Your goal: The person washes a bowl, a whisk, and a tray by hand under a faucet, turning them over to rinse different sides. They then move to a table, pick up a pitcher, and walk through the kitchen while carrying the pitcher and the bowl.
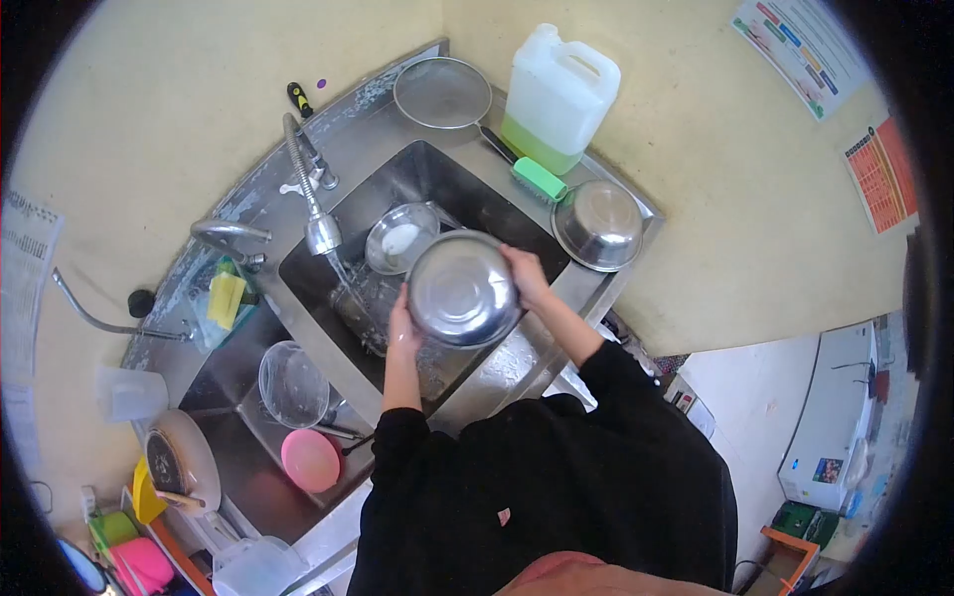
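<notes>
A shiny metal bowl (pixel 463 290), its base facing up, is held over the right sink basin (pixel 427 169). My left hand (pixel 402 326) grips its left edge, and my right hand (pixel 526 277) grips its right edge. Water runs from the faucet head (pixel 323 234) into the basin, left of the bowl. Behind the bowl, a smaller metal dish (pixel 400 239) with something white in it sits in the basin. Another metal bowl (pixel 598 225) rests upside down on the counter at the right, beside a green brush (pixel 540 180).
A jug with green liquid (pixel 559 99) and a round strainer (pixel 443 92) stand at the back. In the left basin are a pink bowl (pixel 310 460) and a clear container (pixel 294 385). Yellow sponges (pixel 226 300) lie by the left faucet. A pan (pixel 183 461) is at far left.
</notes>
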A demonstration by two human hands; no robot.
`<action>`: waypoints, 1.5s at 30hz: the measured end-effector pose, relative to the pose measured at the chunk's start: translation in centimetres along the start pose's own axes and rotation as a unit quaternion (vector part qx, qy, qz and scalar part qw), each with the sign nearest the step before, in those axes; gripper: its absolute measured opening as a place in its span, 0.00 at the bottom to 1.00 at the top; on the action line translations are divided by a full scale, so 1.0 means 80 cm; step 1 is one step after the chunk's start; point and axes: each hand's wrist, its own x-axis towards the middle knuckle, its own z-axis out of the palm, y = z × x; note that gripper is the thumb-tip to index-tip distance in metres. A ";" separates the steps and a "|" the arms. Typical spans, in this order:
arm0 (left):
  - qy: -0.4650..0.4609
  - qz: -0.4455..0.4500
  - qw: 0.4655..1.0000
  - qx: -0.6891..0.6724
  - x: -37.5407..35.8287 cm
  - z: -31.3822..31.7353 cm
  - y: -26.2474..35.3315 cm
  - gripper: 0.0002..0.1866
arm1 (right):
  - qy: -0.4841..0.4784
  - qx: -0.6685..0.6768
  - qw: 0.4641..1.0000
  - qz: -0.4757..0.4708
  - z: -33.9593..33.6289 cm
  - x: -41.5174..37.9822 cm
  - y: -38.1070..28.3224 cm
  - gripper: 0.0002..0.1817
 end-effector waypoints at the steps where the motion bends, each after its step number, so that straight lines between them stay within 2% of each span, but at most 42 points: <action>1: -0.001 0.014 0.999 0.039 0.021 -0.002 -0.014 0.25 | 0.047 -0.106 0.991 -0.072 -0.022 -0.010 -0.027 0.16; 2: -0.002 0.028 0.997 0.079 0.034 0.003 -0.024 0.24 | 0.075 -0.080 0.990 -0.094 -0.051 -0.006 -0.042 0.18; 3: 0.029 0.031 0.995 0.085 0.020 0.033 -0.020 0.21 | 0.117 -0.142 0.965 -0.186 -0.106 0.027 -0.034 0.19; 4: 0.054 0.025 0.991 0.117 0.026 0.039 -0.029 0.21 | 0.196 -0.018 0.972 -0.127 -0.127 0.024 -0.061 0.21; 5: 0.079 0.019 0.986 0.149 0.036 0.040 -0.038 0.21 | 0.162 0.081 0.977 -0.109 -0.183 0.051 -0.064 0.22; 6: 0.104 0.014 0.978 0.180 0.044 0.045 -0.047 0.21 | 0.166 0.131 0.965 -0.153 -0.208 0.054 -0.080 0.25; 7: 0.080 0.012 0.977 0.195 0.051 0.059 -0.059 0.20 | 0.169 0.180 0.949 -0.196 -0.224 0.053 -0.099 0.27; 10: -0.042 0.007 0.966 0.257 0.062 0.135 -0.100 0.22 | 0.100 0.266 0.950 -0.130 -0.262 0.045 -0.143 0.34; 14: -0.164 0.038 0.936 0.308 0.082 0.245 -0.151 0.34 | 0.219 0.072 0.962 -0.147 -0.291 0.071 -0.151 0.42; 16: -0.233 0.120 0.915 0.306 0.105 0.281 -0.180 0.38 | 0.309 -0.048 0.937 -0.158 -0.307 0.085 -0.150 0.44; 18: -0.217 0.091 0.882 0.407 0.113 0.310 -0.188 0.38 | 0.391 -0.181 0.899 -0.085 -0.307 0.077 -0.162 0.45; 19: -0.199 0.090 0.887 0.406 0.144 0.312 -0.217 0.38 | 0.422 -0.248 0.871 -0.050 -0.305 0.079 -0.165 0.45; 21: -0.164 0.115 0.882 0.427 0.174 0.306 -0.249 0.38 | 0.434 -0.259 0.862 -0.043 -0.364 0.122 -0.133 0.43; 23: -0.138 0.165 0.856 0.470 0.171 0.309 -0.246 0.38 | 0.533 -0.447 0.718 -0.034 -0.338 0.103 -0.135 0.37; 26: -0.174 0.121 0.911 0.354 0.158 0.293 -0.233 0.38 | 0.562 -0.452 0.645 -0.253 -0.269 0.052 -0.148 0.29; 27: -0.167 0.083 0.919 0.349 0.149 0.285 -0.222 0.33 | 0.505 -0.463 0.651 -0.329 -0.236 0.039 -0.151 0.26; 29: -0.143 0.039 0.962 0.231 0.119 0.262 -0.178 0.27 | 0.379 -0.468 0.642 -0.475 -0.157 0.021 -0.149 0.19; 30: -0.132 0.018 0.976 0.172 0.104 0.241 -0.156 0.24 | 0.274 -0.477 0.672 -0.496 -0.113 0.019 -0.139 0.17; 31: -0.095 0.067 0.987 0.108 0.096 0.210 -0.140 0.17 | 0.165 -0.480 0.694 -0.511 -0.066 0.018 -0.129 0.16; 32: -0.030 0.076 0.994 0.066 0.087 0.172 -0.117 0.14 | 0.090 -0.467 0.694 -0.541 -0.020 0.024 -0.111 0.13; 33: 0.088 0.102 0.988 0.080 0.082 0.130 -0.095 0.12 | -0.024 -0.448 0.746 -0.492 0.011 0.047 -0.079 0.10; 34: 0.139 0.120 0.983 0.029 0.087 0.071 -0.078 0.11 | -0.119 -0.497 0.736 -0.444 0.033 0.074 -0.048 0.12; 35: 0.255 0.166 0.953 0.000 0.086 0.016 -0.070 0.09 | -0.141 -0.536 0.715 -0.426 0.055 0.104 -0.006 0.12; 36: 0.323 0.169 0.929 -0.070 0.078 -0.026 -0.052 0.07 | -0.162 -0.575 0.691 -0.406 0.072 0.132 0.036 0.12; 38: 0.400 0.182 0.891 -0.117 0.032 -0.042 -0.011 0.07 | -0.123 -0.605 0.559 -0.554 0.078 0.190 0.112 0.11; 39: 0.365 0.188 0.902 -0.132 0.021 -0.059 -0.005 0.08 | -0.099 -0.608 0.486 -0.620 0.084 0.209 0.128 0.11; 41: 0.291 0.195 0.923 -0.158 0.007 -0.093 -0.004 0.09 | -0.263 -0.727 0.429 -0.467 0.105 0.218 0.118 0.12; 42: 0.316 0.176 0.922 -0.136 -0.001 -0.092 -0.003 0.09 | -0.339 -0.771 0.384 -0.378 0.111 0.221 0.113 0.12; 43: 0.341 0.156 0.920 -0.116 -0.009 -0.082 -0.001 0.10 | -0.331 -0.742 0.387 -0.435 0.114 0.225 0.114 0.09; 45: 0.362 0.140 0.918 -0.078 -0.015 -0.073 -0.010 0.12 | -0.353 -0.659 0.505 -0.431 0.122 0.228 0.108 0.07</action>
